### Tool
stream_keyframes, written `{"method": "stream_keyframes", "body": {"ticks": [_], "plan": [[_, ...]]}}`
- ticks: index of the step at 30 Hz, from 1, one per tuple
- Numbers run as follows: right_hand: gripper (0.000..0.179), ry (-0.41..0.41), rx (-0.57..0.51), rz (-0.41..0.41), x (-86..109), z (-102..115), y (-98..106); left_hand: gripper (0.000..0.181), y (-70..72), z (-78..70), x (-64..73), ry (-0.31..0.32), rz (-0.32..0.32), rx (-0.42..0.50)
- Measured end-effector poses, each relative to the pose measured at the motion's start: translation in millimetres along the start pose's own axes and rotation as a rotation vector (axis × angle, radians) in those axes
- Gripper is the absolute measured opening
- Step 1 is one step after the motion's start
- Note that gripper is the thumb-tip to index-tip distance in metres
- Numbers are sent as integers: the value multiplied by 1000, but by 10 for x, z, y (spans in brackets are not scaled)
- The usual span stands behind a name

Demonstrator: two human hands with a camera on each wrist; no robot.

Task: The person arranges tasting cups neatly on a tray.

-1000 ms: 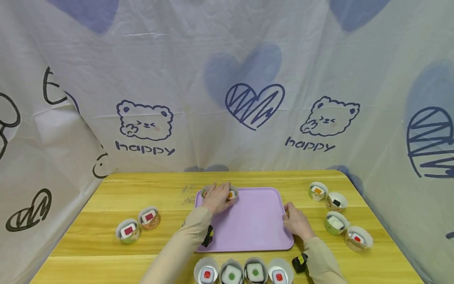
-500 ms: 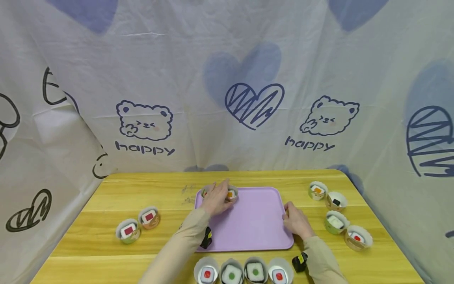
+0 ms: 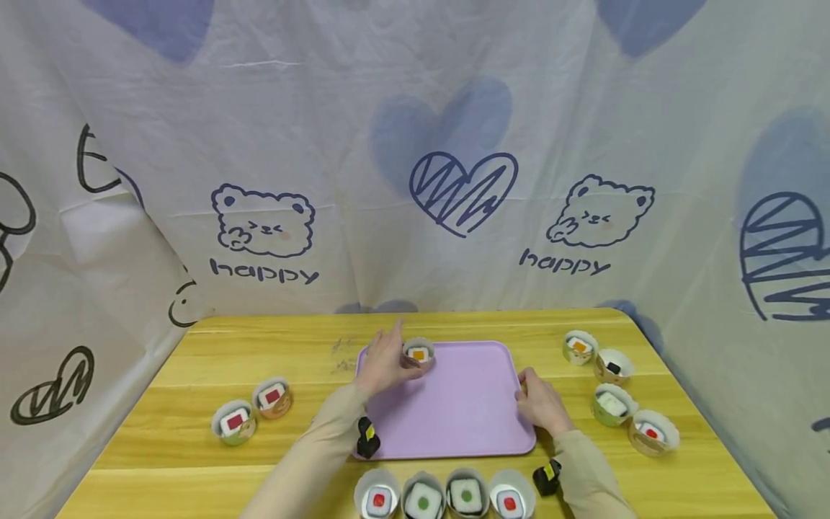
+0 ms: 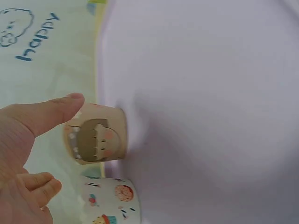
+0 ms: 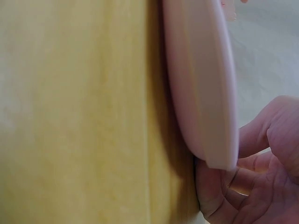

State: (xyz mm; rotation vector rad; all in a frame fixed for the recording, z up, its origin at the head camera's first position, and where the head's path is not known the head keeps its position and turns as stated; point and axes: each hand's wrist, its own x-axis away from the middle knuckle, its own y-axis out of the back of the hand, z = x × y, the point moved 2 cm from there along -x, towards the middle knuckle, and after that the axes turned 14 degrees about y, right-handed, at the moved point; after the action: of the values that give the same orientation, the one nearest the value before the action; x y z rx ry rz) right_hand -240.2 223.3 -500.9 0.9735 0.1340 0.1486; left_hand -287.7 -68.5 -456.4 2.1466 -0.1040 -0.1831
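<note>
My left hand [image 3: 382,366] is over the back left corner of the purple tray [image 3: 463,404], fingers spread and thumb apart. Just right of the fingers stands a paper cup [image 3: 418,355] holding a toy sushi roll with an orange centre. In the left wrist view the thumb is close to a brown cup with a cartoon face [image 4: 105,140]; beside it, below the fingers, stands a white cup with a doughnut print [image 4: 112,200]. The hand hides this second cup in the head view. My right hand [image 3: 540,402] grips the tray's right edge, with the rim between thumb and fingers.
Two cups with red-centred rolls [image 3: 236,422] stand on the wooden table [image 3: 181,382] at left. Several filled cups [image 3: 612,405] stand at right, and a row of several more [image 3: 424,497] lines the front. A printed curtain [image 3: 363,274] hangs behind and beside the table.
My left hand has drawn back left from the orange-centred cup, its fingers spreading, so the cup shows more fully. The cup stays on the tray. My right hand keeps its grip.
</note>
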Motion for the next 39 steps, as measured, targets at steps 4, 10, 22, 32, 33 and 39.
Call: {"method": "stream_keyframes", "body": {"ticks": [4, 10, 22, 32, 33, 39], "plan": [[24, -8, 1, 4, -14, 0, 0, 111, 77, 24, 50, 35, -1, 95], [22, -3, 5, 2, -15, 1, 7, 115, 179, 94, 176, 72, -9, 200], [23, -2, 4, 2, -9, 14, 16, 113, 510, 282, 531, 194, -2, 311], [22, -4, -14, 3, 0, 21, -3, 111, 764, 623, 792, 258, -46, 212], [22, -4, -14, 3, 1, 20, -4, 110, 789, 658, 809, 268, -58, 192], [21, -1, -11, -3, 9, 11, 0, 112, 870, 828, 835, 318, -107, 101]]}}
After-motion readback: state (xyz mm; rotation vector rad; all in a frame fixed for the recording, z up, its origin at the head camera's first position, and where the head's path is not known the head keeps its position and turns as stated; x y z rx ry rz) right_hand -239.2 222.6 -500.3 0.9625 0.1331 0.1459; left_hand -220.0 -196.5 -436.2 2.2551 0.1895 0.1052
